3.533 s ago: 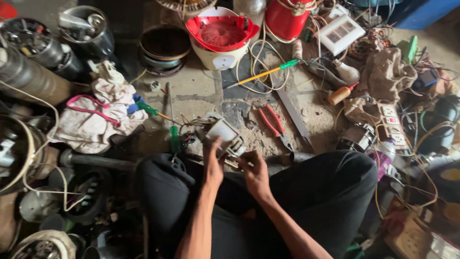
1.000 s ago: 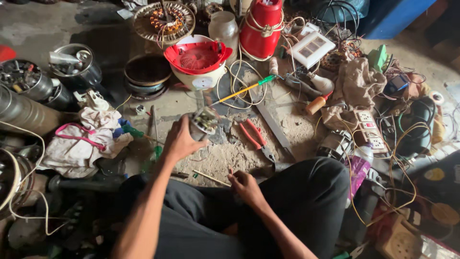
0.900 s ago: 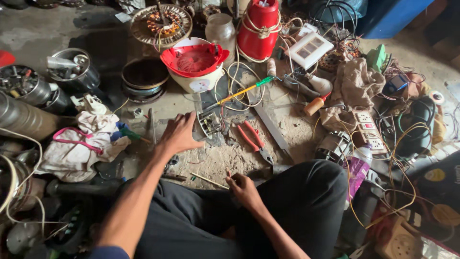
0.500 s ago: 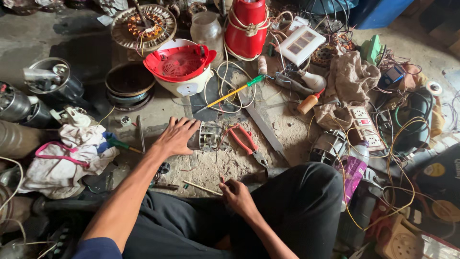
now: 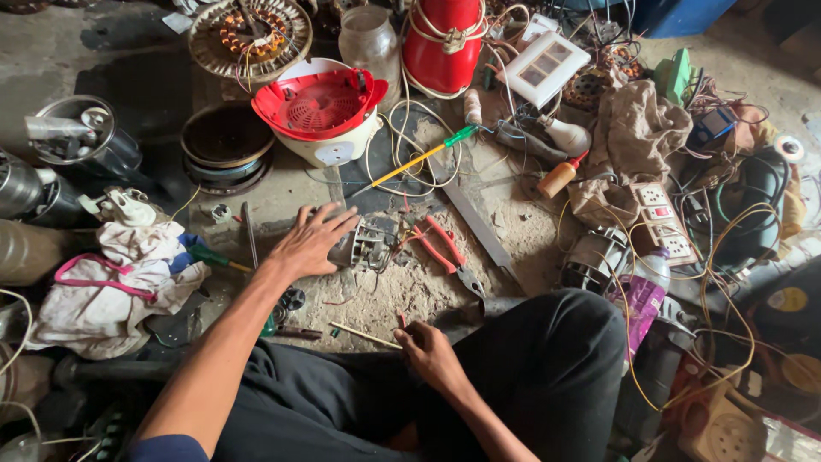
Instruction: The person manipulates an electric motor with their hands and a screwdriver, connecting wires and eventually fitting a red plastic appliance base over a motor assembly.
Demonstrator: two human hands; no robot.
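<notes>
Dusty concrete floor, absolutely buried in repair-shop junk, seen from the head camera looking down at a person sitting cross-legged in black trousers.

Left hand [image 5: 310, 242] sits just left of centre frame, fingers spread flat over the left side of a small electric motor [image 5: 369, 248] that rests on the gritty floor. Looks like bare metal laminations with copper winding and thin leads poking out, so I'd guess it's dense and heavy for its size, rigid, a bit greasy. Best grabbed around the steel body; the fine wires look like the fragile bit.

Right hand [image 5: 432, 355] is lower centre, close to the knee, fingertips pressed together pinching the end of a thin wooden stick [image 5: 363, 335] that lies pointing left. Light and snappable, I'd say.

Just right of the motor lie red-handled pliers [image 5: 449, 257]. Upper centre there's a yellow screwdriver with green handle [image 5: 423, 158], a red-and-white fan housing [image 5: 321, 115] and a red cylinder [image 5: 440, 43]. Crumpled white rag [image 5: 111, 282] at the left edge, white socket strip [image 5: 660, 221] at the right.
</notes>
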